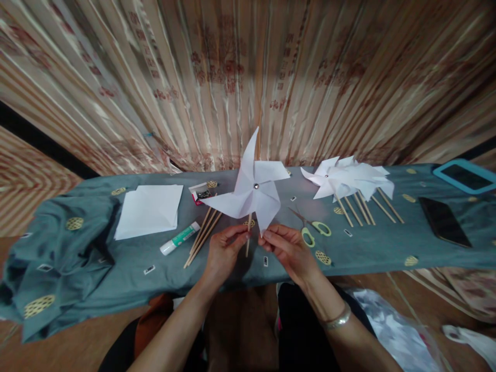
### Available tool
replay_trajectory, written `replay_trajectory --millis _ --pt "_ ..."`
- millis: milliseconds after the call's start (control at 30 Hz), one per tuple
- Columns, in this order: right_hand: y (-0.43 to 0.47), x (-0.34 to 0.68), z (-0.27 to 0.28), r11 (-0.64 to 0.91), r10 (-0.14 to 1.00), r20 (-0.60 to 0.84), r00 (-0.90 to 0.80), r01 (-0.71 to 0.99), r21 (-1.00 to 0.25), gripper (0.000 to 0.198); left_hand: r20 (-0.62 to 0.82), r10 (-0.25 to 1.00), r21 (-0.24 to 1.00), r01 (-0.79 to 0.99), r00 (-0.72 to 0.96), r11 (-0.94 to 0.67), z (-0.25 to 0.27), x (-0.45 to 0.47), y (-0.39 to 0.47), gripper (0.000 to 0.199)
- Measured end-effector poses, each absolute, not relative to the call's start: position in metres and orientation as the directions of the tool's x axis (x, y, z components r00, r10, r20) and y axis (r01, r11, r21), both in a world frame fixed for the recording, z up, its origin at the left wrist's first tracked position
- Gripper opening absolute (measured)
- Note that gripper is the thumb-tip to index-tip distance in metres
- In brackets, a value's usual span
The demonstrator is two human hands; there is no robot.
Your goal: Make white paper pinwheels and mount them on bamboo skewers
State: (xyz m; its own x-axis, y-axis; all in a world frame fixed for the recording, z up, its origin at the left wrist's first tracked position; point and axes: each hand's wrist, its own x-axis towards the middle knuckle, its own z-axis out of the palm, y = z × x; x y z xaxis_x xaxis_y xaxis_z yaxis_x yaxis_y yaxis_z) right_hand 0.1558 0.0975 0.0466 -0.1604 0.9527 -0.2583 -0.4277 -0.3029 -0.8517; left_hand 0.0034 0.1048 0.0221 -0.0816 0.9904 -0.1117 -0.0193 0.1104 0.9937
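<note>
A white paper pinwheel [250, 194] with a metal pin at its centre stands upright before me, above the cloth. My left hand [227, 250] is closed on its wooden stick, pinching it between thumb and fingers. The tip of the pinwheel's lowest blade is pinched in my right hand [289, 248]. Behind the pinwheel, to the left, lie several loose wooden sticks [203, 237] and a small open box [200, 193] of dark metal pins. A pair of scissors [312, 227] with yellow-green handles rests just beyond my right hand.
Several finished pinwheels [351, 178] lie overlapped at the back right. A glue stick [180, 238] and stacked white paper [149, 212] are at left, near bunched cloth [62, 243]. On the right are a dark phone [445, 221] and a blue-framed device [467, 175]. A curtain [248, 77] hangs behind.
</note>
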Motion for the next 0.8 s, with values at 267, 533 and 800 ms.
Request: replay_trajectory --millis 267,533,800 --pt "0.086 0.14 0.05 -0.3 0.91 -0.176 -0.376 -0.3 -0.906 0.016 -0.158 0.987 0.984 -0.082 -0.003 0.157 0.024 0.006 0.103 0.021" --pt "0.116 0.207 0.052 0.059 0.976 -0.013 0.219 -0.319 -0.946 0.017 -0.141 0.99 0.988 -0.059 -0.001 0.141 0.014 0.002 0.102 0.02" --pt "0.128 0.216 0.033 0.111 0.928 0.053 0.368 -0.14 -0.984 0.023 -0.146 0.987 0.986 -0.067 0.071 0.151 0.013 0.005 0.1 0.022"
